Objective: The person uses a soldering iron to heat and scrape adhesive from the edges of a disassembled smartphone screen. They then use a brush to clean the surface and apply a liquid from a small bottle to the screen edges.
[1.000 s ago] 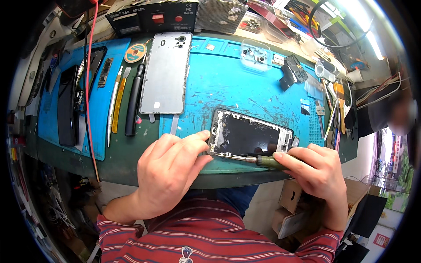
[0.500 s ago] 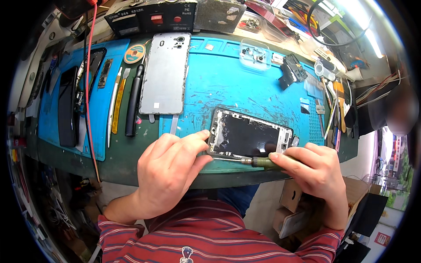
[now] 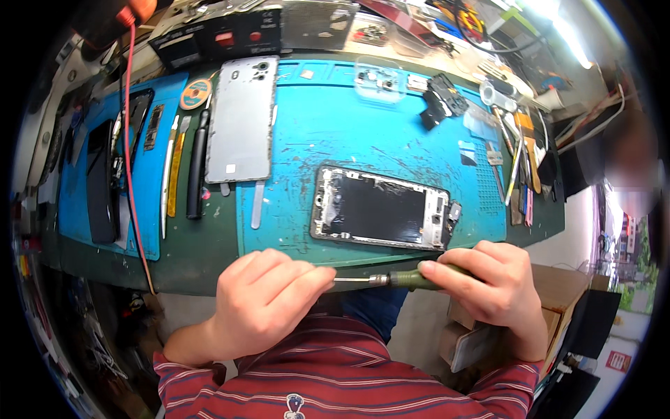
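An opened phone body (image 3: 382, 208) lies flat on the blue work mat (image 3: 335, 133), its dark inside facing up. My right hand (image 3: 492, 283) grips the green handle of a small screwdriver (image 3: 391, 281), held level just off the near table edge. My left hand (image 3: 269, 300) pinches the thin metal tip of that screwdriver with its fingertips. Both hands are in front of the phone body and do not touch it.
A silver phone back cover (image 3: 241, 122) lies at the mat's upper left. Beside it lie tweezers and pry tools (image 3: 183, 167), a black phone (image 3: 101, 181) and a red cable (image 3: 129, 160). Small parts and tools (image 3: 516, 150) crowd the right side. A clear parts box (image 3: 380, 77) stands at the back.
Both hands pulled back from the phone body toward me. The screwdriver left the phone's lower edge, and my left fingers went from the phone frame to the screwdriver's tip.
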Available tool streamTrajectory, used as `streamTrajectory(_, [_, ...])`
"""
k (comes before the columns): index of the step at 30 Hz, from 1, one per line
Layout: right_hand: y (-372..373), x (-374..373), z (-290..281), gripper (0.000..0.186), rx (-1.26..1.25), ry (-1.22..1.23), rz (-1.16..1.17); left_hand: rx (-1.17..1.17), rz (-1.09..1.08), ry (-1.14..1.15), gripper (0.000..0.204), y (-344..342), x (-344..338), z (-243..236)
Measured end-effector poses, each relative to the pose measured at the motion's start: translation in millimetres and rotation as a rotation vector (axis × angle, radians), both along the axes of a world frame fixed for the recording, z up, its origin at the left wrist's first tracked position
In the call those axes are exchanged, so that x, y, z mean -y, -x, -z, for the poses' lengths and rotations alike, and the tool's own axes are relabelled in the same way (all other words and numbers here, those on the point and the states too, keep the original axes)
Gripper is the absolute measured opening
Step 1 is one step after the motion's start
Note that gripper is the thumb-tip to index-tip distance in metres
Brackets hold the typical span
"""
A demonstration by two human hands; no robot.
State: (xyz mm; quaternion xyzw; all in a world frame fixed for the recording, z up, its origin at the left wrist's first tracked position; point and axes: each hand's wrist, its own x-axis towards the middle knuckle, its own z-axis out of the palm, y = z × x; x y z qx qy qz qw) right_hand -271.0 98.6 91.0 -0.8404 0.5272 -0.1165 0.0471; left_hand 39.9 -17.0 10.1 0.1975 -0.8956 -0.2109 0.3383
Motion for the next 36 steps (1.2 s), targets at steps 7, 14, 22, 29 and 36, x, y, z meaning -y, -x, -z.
streamTrajectory(7, [2.0,-54.9,7.5,0.07,0.171,-0.174,0.067,-0.006,0.201,0.091,0.021,-4.2,-16.8,3.3])
streamTrajectory(14, [32.0,-89.2,-4.1,0.068,0.305,-0.251,0.318,-0.031,0.004,0.063,0.018,-13.9,-13.4,-11.7])
streamTrajectory(22, [84.9,-86.0,-7.0,0.059,-0.05,0.018,0.366,0.158,0.427,-0.108,0.021,23.1,-40.3,10.7])
streamTrajectory(29, [96.0,-66.1,-17.5,0.056,-0.103,-0.017,0.243,-0.004,0.515,0.152,0.018,58.5,-30.0,-4.8])
streamTrajectory(36, [103.4,-52.4,-21.3,0.051,-0.142,-0.062,0.174,0.244,-0.051,0.207,0.044,69.6,-4.7,-11.5])
